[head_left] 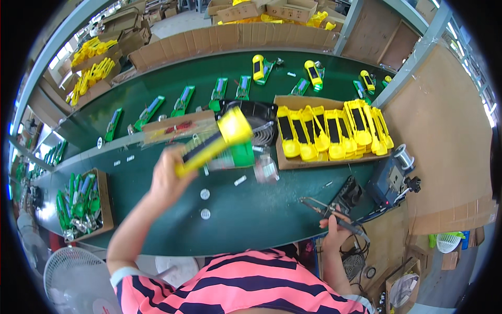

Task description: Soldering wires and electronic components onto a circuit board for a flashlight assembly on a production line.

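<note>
My left hand (166, 178) is raised above the green work surface (246, 209) and grips a yellow flashlight housing (217, 140), blurred by motion, with a green part beside it. My right hand (334, 230) rests near the table's front edge and holds a thin soldering iron (320, 208) by its handle, tip pointing left. A cardboard tray (285, 159) of several yellow housings (334, 131) lies just right of the raised one.
A green conveyor belt (198, 73) carries several green and yellow parts. A box of green parts (81, 201) sits at left, a small black fan (251, 118) behind the housing, a blue soldering station with a solder spool (389, 175) at right. Cardboard boxes line the far side.
</note>
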Tool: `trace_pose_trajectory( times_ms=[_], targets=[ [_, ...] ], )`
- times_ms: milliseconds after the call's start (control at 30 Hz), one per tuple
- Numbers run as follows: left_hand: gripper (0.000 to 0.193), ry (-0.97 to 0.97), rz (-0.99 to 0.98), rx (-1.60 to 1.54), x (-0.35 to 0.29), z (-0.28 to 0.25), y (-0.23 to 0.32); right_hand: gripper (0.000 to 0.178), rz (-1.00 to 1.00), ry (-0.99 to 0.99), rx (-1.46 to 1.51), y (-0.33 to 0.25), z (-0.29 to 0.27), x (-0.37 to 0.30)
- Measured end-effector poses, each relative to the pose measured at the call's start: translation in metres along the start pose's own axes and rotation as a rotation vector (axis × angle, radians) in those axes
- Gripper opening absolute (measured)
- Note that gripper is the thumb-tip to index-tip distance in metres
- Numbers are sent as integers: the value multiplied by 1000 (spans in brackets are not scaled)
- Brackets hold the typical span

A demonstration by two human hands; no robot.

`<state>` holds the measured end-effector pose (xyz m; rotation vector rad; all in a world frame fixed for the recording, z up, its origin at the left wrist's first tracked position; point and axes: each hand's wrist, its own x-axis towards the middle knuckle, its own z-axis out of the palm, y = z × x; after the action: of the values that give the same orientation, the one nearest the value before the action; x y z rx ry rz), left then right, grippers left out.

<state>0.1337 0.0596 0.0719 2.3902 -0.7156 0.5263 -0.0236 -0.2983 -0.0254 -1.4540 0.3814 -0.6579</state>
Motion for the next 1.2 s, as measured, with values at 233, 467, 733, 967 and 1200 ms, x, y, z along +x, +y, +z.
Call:
trace_pose_trajectory(
  times_ms=[233, 467, 733, 967, 1200],
  targets=[
    [48, 138, -446, 127, 176, 84, -179, 15, 100, 67, -24, -12, 21, -1],
    [56, -477, -386, 771, 221, 133, -178, 16, 168, 157, -53, -12, 27, 4],
    [23, -400, 690, 629, 214, 135, -177, 18, -68, 81, -53, -15, 28, 14],
    [53, 46, 576, 583, 205, 24, -54, 24, -623, -143, -419, -40, 46, 87],
    [44, -442, 618, 434, 32, 0, 83, 52, -732, -35, -1354, -13, 58, 175]
  ],
)
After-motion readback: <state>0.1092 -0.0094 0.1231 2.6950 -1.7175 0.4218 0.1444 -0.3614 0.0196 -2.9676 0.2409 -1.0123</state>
